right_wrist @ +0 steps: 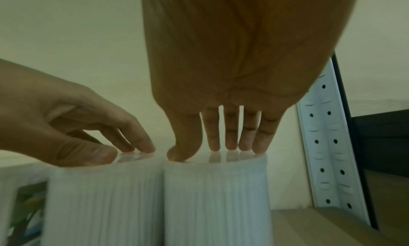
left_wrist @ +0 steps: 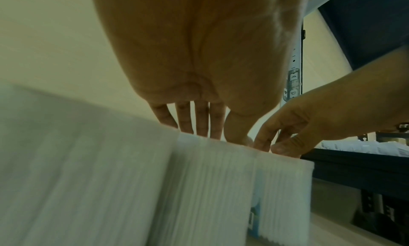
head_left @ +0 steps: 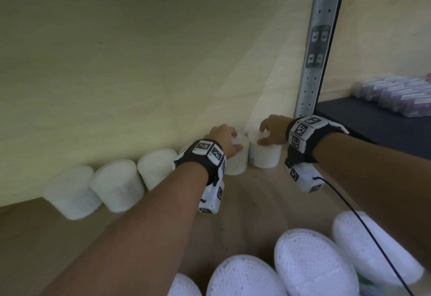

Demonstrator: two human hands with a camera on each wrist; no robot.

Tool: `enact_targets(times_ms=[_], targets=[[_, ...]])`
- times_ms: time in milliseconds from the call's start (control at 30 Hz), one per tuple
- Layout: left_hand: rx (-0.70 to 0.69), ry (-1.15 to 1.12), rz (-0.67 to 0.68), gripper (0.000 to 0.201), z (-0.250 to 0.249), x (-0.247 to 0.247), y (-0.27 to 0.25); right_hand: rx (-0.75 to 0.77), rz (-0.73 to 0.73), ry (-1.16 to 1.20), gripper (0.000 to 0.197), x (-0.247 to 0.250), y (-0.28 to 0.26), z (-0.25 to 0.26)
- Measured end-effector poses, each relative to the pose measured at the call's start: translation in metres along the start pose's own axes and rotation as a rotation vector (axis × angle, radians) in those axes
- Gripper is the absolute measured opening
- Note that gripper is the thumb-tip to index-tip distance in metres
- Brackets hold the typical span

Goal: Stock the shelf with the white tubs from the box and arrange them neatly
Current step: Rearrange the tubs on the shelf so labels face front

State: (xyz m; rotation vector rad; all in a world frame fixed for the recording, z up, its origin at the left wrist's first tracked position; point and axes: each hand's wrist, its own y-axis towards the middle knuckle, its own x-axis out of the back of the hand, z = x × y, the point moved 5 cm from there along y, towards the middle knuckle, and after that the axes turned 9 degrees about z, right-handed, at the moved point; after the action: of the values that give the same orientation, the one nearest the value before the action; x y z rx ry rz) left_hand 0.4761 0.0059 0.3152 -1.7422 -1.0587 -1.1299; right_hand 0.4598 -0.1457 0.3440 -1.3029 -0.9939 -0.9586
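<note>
Two white ribbed tubs stand side by side at the back right of the wooden shelf (head_left: 256, 202). My left hand (head_left: 224, 137) lies over the left tub (head_left: 238, 163), its fingertips (left_wrist: 202, 134) touching the lid. My right hand (head_left: 272, 130) is over the right tub (head_left: 265, 156), with straight fingers (right_wrist: 230, 144) and the thumb touching its top. In the right wrist view the right tub (right_wrist: 217, 197) touches the left tub (right_wrist: 104, 197). Neither tub is lifted.
More white tubs (head_left: 119, 184) line the pale back wall to the left. Several tubs (head_left: 312, 265) lie near the bottom edge. A perforated metal upright (head_left: 314, 46) stands right of the hands; beyond it is a dark shelf (head_left: 373, 121) with purple packs (head_left: 396, 95).
</note>
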Motion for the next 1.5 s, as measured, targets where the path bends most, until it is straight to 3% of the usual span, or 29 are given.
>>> enact_targets(times_ms=[267,400,533,667,867,1100,1267,1400,1500], targets=[[-0.009,0.002,0.001,0.051,0.0,-0.001,0.0,0.076,0.118,0.002,0.054,0.005,-0.004,0.0],[-0.019,0.011,-0.008,0.05,0.0,-0.001,-0.001,0.102,0.102,0.106,0.058,0.008,-0.007,0.0],[-0.017,0.005,-0.008,0.052,-0.001,0.0,-0.001,0.025,0.004,0.173,0.056,0.008,-0.003,0.001],[-0.023,0.004,-0.014,0.052,-0.001,0.0,-0.001,-0.067,0.02,0.021,0.069,0.0,0.002,0.004],[-0.035,0.013,-0.026,0.051,-0.003,0.001,-0.004,-0.078,0.026,0.016,0.068,-0.001,0.004,0.004],[-0.027,0.025,-0.012,0.05,-0.005,0.002,-0.007,0.035,0.104,0.019,0.06,0.003,-0.001,0.007],[-0.015,0.008,-0.018,0.048,-0.006,0.002,-0.009,0.119,0.133,0.165,0.057,0.008,-0.002,0.009],[-0.004,-0.003,-0.017,0.049,-0.007,0.002,-0.01,-0.006,-0.041,0.071,0.054,0.012,0.002,0.01],[-0.003,0.006,-0.01,0.049,-0.007,0.002,-0.01,-0.114,-0.044,-0.018,0.06,0.004,0.004,0.007]])
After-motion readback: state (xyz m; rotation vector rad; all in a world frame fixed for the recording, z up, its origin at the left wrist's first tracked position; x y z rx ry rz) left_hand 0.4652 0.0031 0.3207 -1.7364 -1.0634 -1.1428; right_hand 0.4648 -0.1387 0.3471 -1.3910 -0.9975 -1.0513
